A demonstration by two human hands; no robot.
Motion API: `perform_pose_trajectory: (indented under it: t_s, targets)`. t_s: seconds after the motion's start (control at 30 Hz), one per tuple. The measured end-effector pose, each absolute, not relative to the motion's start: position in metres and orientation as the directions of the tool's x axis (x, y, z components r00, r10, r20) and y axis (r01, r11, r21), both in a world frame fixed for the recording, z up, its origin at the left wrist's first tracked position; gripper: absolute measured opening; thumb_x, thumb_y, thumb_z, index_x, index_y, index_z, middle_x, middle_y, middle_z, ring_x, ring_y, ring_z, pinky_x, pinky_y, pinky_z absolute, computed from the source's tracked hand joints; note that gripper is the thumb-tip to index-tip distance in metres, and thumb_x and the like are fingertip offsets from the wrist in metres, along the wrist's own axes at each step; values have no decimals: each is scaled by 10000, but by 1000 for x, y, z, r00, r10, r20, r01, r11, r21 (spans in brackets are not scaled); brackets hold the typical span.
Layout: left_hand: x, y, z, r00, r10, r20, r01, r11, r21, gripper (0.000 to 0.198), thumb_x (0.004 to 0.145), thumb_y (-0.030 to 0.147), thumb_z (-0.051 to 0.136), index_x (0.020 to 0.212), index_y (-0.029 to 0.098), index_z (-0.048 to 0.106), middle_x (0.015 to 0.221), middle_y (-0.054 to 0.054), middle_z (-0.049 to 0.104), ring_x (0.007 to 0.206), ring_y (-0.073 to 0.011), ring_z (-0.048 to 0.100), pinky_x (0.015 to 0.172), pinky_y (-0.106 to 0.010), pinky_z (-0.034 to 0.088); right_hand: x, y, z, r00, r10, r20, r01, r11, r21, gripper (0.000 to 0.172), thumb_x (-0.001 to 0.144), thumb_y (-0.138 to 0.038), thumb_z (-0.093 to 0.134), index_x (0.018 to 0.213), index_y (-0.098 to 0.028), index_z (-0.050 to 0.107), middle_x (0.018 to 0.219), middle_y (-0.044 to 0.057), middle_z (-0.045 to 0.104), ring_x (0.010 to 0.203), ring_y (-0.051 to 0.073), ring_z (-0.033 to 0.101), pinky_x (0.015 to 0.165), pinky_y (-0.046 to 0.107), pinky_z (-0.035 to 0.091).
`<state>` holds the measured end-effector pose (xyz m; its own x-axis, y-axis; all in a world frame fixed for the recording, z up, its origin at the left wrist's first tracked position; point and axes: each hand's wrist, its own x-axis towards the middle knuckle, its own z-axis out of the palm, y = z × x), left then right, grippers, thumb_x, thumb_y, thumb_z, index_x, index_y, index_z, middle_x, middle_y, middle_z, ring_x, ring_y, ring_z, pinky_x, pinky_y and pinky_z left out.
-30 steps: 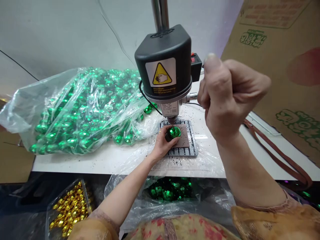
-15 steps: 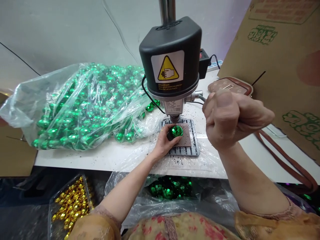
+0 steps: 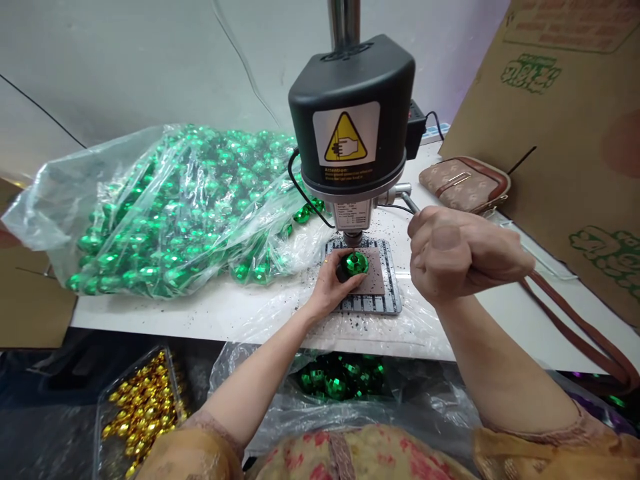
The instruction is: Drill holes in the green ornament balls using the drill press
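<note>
A shiny green faceted ball sits below the chuck of a black drill press. My left hand is closed around its left side, thumb in front. Something dark lies between my fingers and the ball, perhaps a holder. Under the ball is a brown square board on the slotted metal base, with dark shavings scattered about. My right hand forms a fist around the drill press's lever, whose far end is hidden inside the fist.
A clear bag of green balls covers the table's left side. Below the front edge hangs plastic holding more green balls. Gold balls fill a clear bin at lower left. A patterned purse and a cardboard box stand right.
My right fist has dropped slightly with the lever, uncovering more of the purse. The whole view has shifted a little. My left hand stays at the ball.
</note>
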<state>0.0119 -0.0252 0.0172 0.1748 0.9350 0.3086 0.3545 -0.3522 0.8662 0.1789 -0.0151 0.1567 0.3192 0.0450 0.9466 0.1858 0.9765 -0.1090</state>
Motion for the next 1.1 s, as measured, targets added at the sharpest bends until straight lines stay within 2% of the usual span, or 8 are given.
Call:
perform_pose_trajectory:
  t_s: [0.27, 0.47, 0.67, 0.77, 0.83, 0.9, 1.0, 1.1]
  targets:
    - [13, -26, 19, 160, 939, 304, 337, -341, 877, 506, 850, 450, 808, 1249, 219, 600, 1228, -115, 682, 1187, -293, 651, 1049, -465, 517, 184, -15, 144, 201, -39, 979, 141, 990, 11, 497, 814, -27, 592, 574, -223, 203, 458, -88, 264, 334, 59, 311, 347, 286, 256]
    - [16, -27, 20, 124, 952, 280, 333, -306, 892, 519, 830, 422, 827, 1236, 215, 579, 1198, -97, 690, 1124, -264, 678, 994, -430, 553, 171, -29, 188, 411, 331, 849, 104, 909, -404, 499, 945, -199, 593, 501, -211, 366, 450, -60, 320, 398, 78, 323, 438, 325, 216]
    - [3, -68, 33, 2, 923, 385, 475, -339, 812, 465, 825, 402, 808, 1181, 225, 568, 1109, -84, 697, 1028, -248, 699, 878, -394, 577, 170, -23, 212, 430, 357, 829, 49, 908, -416, 452, 907, -153, 635, 509, -215, 430, 431, -58, 362, 404, 74, 301, 456, 332, 213]
    - [-21, -113, 37, 312, 848, 429, 543, -529, 652, 419, 843, 458, 780, 1141, 233, 588, 992, -67, 704, 903, -229, 696, 770, -357, 566, 171, -23, 209, 423, 361, 831, 30, 911, -411, 448, 914, -134, 618, 520, -208, 418, 454, -62, 353, 432, 51, 306, 479, 313, 220]
    - [-41, -145, 33, 613, 716, 336, 542, -690, 480, 386, 861, 489, 752, 1114, 232, 616, 899, -56, 690, 805, -216, 671, 696, -340, 532, 171, -24, 208, 400, 391, 829, 18, 901, -434, 450, 934, -147, 598, 528, -203, 413, 480, -60, 353, 468, 39, 335, 512, 301, 255]
    - [-61, -174, 24, 772, 624, 120, 565, -761, 319, 310, 905, 454, 710, 1104, 228, 636, 892, -58, 687, 765, -213, 655, 661, -334, 499, 172, -25, 207, 394, 401, 827, 11, 898, -441, 456, 943, -153, 586, 523, -194, 413, 491, -59, 352, 485, 28, 354, 534, 296, 277]
    - [-84, -206, 10, 719, 659, -220, 691, -709, 136, 206, 938, 267, 658, 1137, 220, 633, 1077, -99, 709, 885, -249, 690, 741, -354, 518, 173, -22, 206, 412, 376, 830, 23, 907, -421, 462, 940, -150, 594, 513, -186, 421, 479, -58, 368, 462, 22, 360, 517, 297, 271]
    - [-92, -219, 14, 621, 691, -371, 759, -648, 65, 362, 854, 101, 646, 1198, 211, 623, 1318, -144, 671, 1044, -292, 702, 865, -397, 545, 172, -20, 206, 437, 328, 837, 37, 924, -382, 464, 921, -149, 617, 506, -200, 414, 447, -59, 358, 417, 42, 342, 478, 316, 244]
